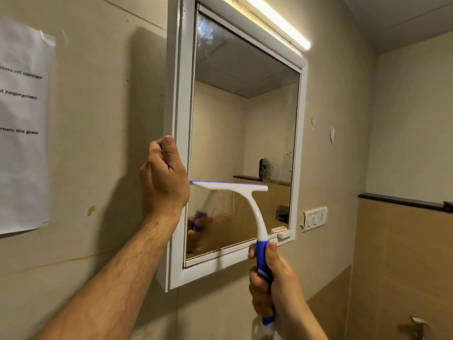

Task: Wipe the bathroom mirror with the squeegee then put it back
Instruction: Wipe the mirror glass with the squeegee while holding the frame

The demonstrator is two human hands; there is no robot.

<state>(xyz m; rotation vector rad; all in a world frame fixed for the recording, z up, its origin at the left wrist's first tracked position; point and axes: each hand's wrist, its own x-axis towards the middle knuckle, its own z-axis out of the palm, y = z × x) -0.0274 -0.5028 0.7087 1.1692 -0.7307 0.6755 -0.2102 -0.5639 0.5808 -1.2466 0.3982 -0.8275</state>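
Note:
A white-framed mirror (245,123) hangs on the beige wall. The squeegee (247,192) is white with a blue handle. Its blade lies level against the lower third of the glass, reaching from the left edge to about three quarters across. My right hand (272,283) grips the blue handle below the mirror's bottom frame. My left hand (164,177) holds the left side of the frame, thumb up on the front edge and fingers curled round the side. The glass below the blade looks wet and streaky. A smeared patch shows in the top left corner.
A lit tube lamp (277,20) runs along the mirror's top. A printed paper sheet (23,126) is taped to the wall at left. A white switch plate (315,218) sits right of the mirror, a dark ledge (402,202) and a metal tap (420,326) further right.

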